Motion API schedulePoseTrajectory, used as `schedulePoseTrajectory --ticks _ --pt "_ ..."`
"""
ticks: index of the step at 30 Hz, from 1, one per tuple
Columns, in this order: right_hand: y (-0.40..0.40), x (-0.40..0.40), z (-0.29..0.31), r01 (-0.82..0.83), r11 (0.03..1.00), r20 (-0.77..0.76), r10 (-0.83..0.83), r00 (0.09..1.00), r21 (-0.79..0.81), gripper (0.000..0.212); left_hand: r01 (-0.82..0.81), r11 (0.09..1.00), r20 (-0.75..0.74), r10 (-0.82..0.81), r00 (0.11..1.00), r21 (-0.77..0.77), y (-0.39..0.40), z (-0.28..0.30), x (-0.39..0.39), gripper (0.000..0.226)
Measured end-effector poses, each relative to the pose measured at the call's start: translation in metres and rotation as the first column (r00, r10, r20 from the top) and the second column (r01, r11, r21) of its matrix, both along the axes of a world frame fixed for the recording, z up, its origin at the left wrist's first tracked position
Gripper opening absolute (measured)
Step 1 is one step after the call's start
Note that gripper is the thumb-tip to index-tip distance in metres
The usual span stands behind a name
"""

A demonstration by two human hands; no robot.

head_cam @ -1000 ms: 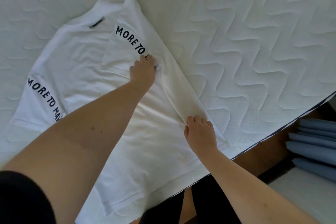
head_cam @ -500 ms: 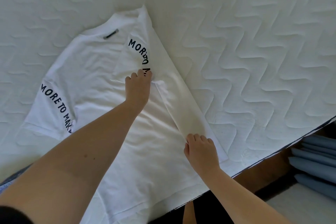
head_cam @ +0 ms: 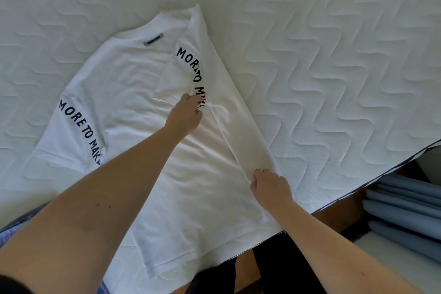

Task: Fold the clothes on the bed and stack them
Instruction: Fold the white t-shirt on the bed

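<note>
While the left hand (head_cam: 185,114) pinches the folded-in sleeve right at the printed letters, fingers curled tight on the cloth, the right hand (head_cam: 270,186) grips the long fold edge nearer the hem, fingers curled over it & knuckles up. The shirt (head_cam: 133,83) lies flat on the bed (head_cam: 334,55), collar far from both hands, hem hanging just over the bed edge below the right wrist.

Risks, as I judge them:
- 2 grips sit well apart, so a pull w/ uneven tension probably skews the crease between the fingers; small wrinkles already fan out beside the left fingertips.
- If the left pinch lifts, the sleeve likely flops back out past the fingers & the fold opens.
- Hem is off the edge, so a tug toward the right hand could drag the whole shirt off the bed.
- The other sleeve, well left of the left hand, isn't folded yet; rushing it may bunch the back.
</note>
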State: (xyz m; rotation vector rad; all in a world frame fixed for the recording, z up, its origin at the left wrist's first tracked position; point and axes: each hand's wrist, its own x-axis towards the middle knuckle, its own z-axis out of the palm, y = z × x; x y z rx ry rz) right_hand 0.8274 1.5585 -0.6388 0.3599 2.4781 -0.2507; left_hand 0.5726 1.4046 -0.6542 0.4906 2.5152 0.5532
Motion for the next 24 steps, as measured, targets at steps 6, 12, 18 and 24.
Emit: schedulePoseTrajectory --ticks 6,12,18,24 --pt "0.014 -0.064 0.011 0.171 0.977 -0.210 -0.195 0.958 -0.126 0.022 -0.052 0.995 -0.101 0.060 0.993 0.084 0.005 0.011 -0.027 0.034" --pt "0.035 -0.167 -0.006 0.169 0.935 -0.222 -0.245 0.944 -0.313 0.041 -0.250 0.968 -0.168 0.252 0.953 0.036 0.016 0.000 -0.095 0.049" --pt "0.048 -0.245 -0.015 0.177 0.854 -0.186 -0.301 0.935 -0.489 0.054 -0.316 0.941 -0.074 0.309 0.948 -0.123 0.033 -0.012 -0.165 0.059" --pt "0.053 -0.299 -0.032 0.295 0.773 -0.131 -0.436 0.890 -0.562 0.050 -0.290 0.939 0.001 0.295 0.956 -0.186 0.048 -0.023 -0.195 0.040"
